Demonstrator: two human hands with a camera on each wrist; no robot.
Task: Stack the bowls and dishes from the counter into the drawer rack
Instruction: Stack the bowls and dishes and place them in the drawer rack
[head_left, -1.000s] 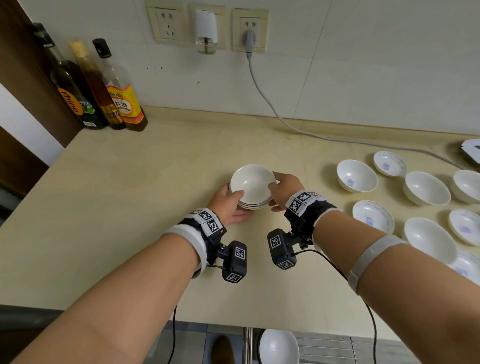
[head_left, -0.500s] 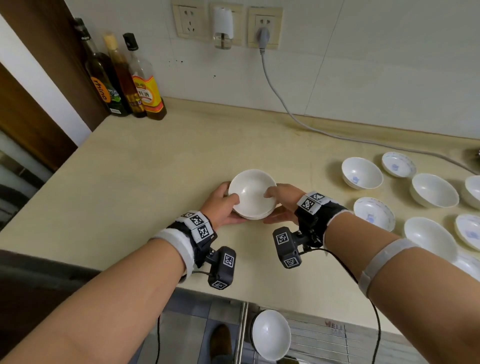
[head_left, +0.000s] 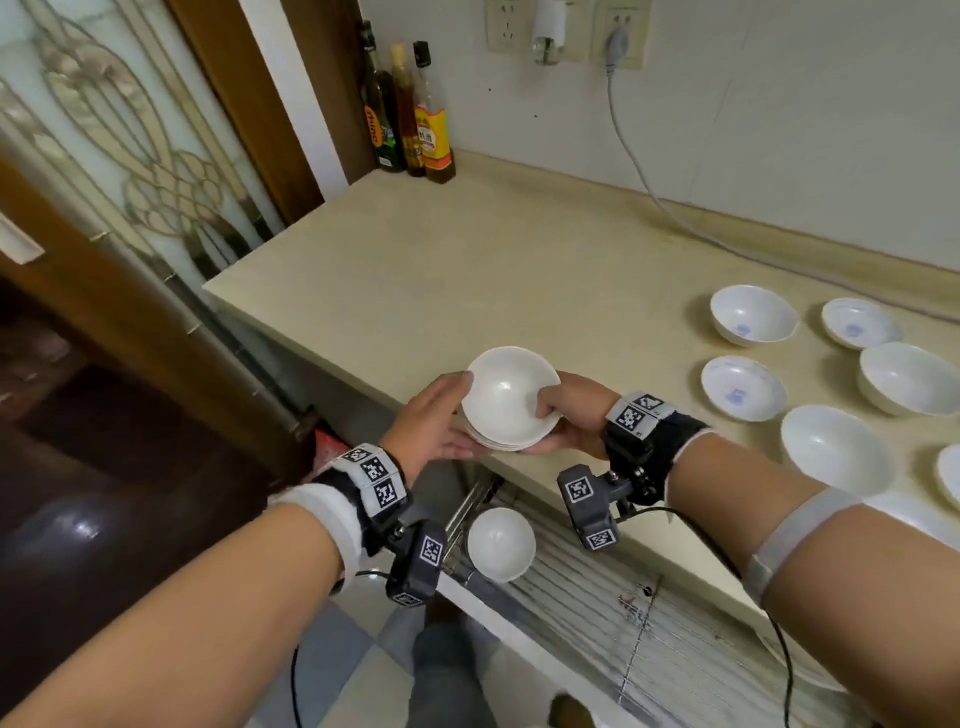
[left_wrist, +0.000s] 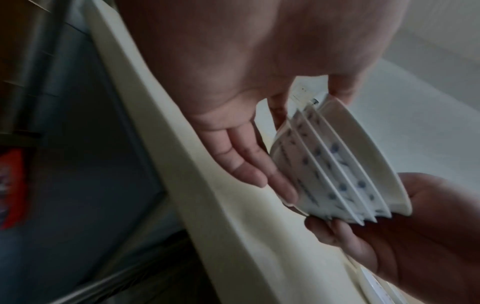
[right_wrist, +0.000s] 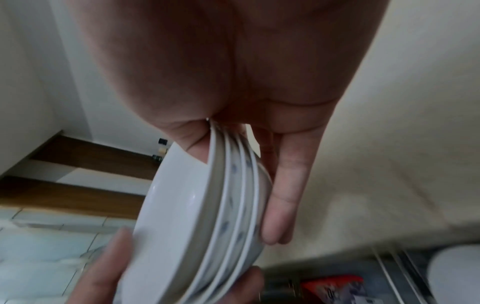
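A stack of several shallow white dishes (head_left: 506, 400) with blue marks on their outsides hangs tilted above the counter's front edge (head_left: 363, 364). My left hand (head_left: 434, 415) holds its left side, fingers (left_wrist: 254, 166) straight beneath it and thumb on the rim. My right hand (head_left: 569, 410) grips the right side with the thumb inside the top dish and the fingers (right_wrist: 283, 195) under the bottom one. Below the counter, the pulled-out wire drawer rack (head_left: 623, 597) holds one white bowl (head_left: 501, 543) at its left end. The stack (left_wrist: 337, 164) (right_wrist: 207, 216) fills both wrist views.
Several white bowls and dishes sit on the counter's right part, the nearest being a small dish (head_left: 743, 387) and a deeper bowl (head_left: 831, 449). Three bottles (head_left: 410, 114) stand in the back left corner. A grey cable (head_left: 675, 218) runs along the wall. A glass door (head_left: 104, 156) is at the left.
The stack has left the counter surface and come toward me to the front edge, held by both hands. The head view has swung left and down, showing more of the drawer rack.
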